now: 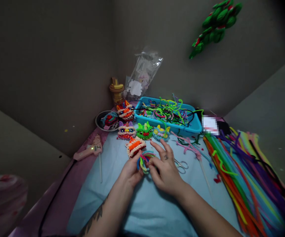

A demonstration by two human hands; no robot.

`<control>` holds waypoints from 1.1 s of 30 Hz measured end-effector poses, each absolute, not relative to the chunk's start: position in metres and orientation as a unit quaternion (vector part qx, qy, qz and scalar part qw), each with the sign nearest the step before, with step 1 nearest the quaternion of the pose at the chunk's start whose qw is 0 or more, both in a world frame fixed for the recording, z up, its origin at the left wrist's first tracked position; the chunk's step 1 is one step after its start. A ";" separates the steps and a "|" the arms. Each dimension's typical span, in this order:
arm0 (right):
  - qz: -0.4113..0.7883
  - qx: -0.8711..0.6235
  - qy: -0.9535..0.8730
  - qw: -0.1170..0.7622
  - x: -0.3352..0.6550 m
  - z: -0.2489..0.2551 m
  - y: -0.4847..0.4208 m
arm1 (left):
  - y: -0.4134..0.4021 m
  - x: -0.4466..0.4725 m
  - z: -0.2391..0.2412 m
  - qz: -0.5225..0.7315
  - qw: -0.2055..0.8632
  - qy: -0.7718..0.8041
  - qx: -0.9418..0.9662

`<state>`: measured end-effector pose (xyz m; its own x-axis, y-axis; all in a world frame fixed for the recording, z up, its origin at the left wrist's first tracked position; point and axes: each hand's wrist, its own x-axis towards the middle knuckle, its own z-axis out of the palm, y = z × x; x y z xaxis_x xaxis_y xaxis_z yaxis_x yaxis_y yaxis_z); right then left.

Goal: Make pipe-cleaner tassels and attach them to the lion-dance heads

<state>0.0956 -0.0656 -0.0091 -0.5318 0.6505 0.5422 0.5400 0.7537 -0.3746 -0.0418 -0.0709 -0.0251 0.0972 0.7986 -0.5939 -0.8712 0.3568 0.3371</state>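
My left hand is closed around a small bundle of short colored pipe cleaners, in blue, pink, green and yellow, curving outward. My right hand pinches the near side of this bundle between thumb and index finger, its other fingers raised apart. Just beyond my left fingertips is an orange and cream pipe-cleaner animal head; whether the bundle is joined to it I cannot tell. Behind it sit a purple-eared head, a green head and a light blue head.
Scissors lie right of my right hand. A pink glue gun rests at left, its cord running forward. A blue basket of pipe-cleaner scraps, a round bowl and a brown cup stand behind. Long pipe cleaners cover the right side.
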 end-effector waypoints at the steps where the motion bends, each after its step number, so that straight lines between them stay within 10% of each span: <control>1: 0.081 -0.344 -0.870 0.344 0.095 -0.009 -0.066 | -0.071 -0.042 -0.026 0.568 0.737 0.364 -0.050; 33: 0.097 -0.301 -0.867 0.386 0.111 -0.012 -0.062 | -0.070 -0.041 -0.019 0.584 0.722 0.366 -0.066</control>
